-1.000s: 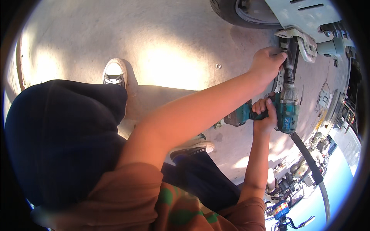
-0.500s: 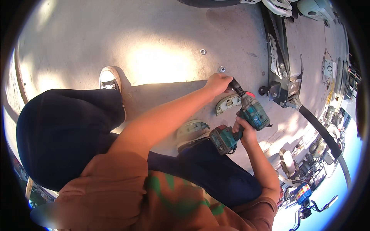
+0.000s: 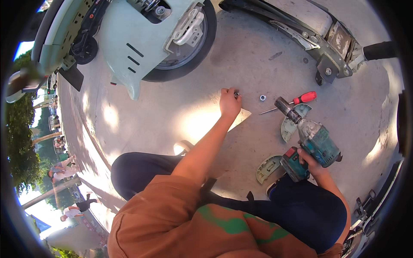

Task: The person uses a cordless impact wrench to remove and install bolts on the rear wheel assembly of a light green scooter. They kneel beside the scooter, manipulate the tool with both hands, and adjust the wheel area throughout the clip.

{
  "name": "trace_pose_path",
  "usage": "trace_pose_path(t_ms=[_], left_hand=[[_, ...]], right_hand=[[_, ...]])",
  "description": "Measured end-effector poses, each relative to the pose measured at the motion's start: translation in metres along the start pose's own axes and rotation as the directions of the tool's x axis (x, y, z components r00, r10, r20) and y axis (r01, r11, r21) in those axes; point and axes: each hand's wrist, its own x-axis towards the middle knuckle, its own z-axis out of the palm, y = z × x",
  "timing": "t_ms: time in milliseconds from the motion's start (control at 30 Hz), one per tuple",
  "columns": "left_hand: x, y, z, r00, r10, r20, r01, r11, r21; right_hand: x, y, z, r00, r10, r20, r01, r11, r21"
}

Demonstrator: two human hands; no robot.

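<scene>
My left hand (image 3: 230, 105) reaches down to the concrete, its fingers closed around a small metal nut (image 3: 236, 94) that shows at the fingertips. A second metal nut (image 3: 263, 98) lies on the ground just to the right of that hand. In my right hand (image 3: 313, 165) is a teal cordless impact wrench (image 3: 320, 144), gripped by its handle above the battery. The wrench's dark socket (image 3: 287, 108) points up and to the left, away from both nuts. Below the socket lies a screwdriver (image 3: 305, 97) with a red handle.
Two pale green curved covers (image 3: 287, 130) (image 3: 267, 169) rest near my right knee. A pale green scooter (image 3: 129, 47) with its wheel (image 3: 189, 64) stands ahead on the left. At the far right sits a floor jack (image 3: 331, 64) with a black-gripped handle. People and trees show at far left.
My view has swung left, bringing the scooter in. The left hand has left the wrench's socket and gone to a nut on the ground. The right hand still holds the wrench.
</scene>
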Motion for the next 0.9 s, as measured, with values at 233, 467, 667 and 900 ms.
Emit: trace_pose_path(t_ms=[233, 467, 667, 900], left_hand=[[-0.016, 0.058, 0.03, 0.954, 0.288, 0.083, -0.277, 0.954, -0.115], [0.015, 0.07, -0.019, 0.996, -0.034, -0.078, -0.026, 0.753, -0.658], [0.072, 0.07, -0.139, 0.766, -0.257, -0.59, -0.377, 0.565, -0.734], [0.082, 0.083, -0.16, 0.825, -0.124, -0.552, -0.379, 0.604, -0.701]], right_hand=[[-0.007, 0.0, -0.009, 0.998, 0.049, 0.032, -0.048, 0.999, -0.025], [-0.003, 0.027, -0.014, 0.979, -0.204, -0.017, 0.198, 0.964, -0.175], [0.005, 0.03, -0.006, 0.937, -0.35, -0.004, 0.346, 0.928, -0.138], [0.003, 0.031, -0.009, 0.878, -0.476, 0.055, 0.47, 0.834, -0.288]])
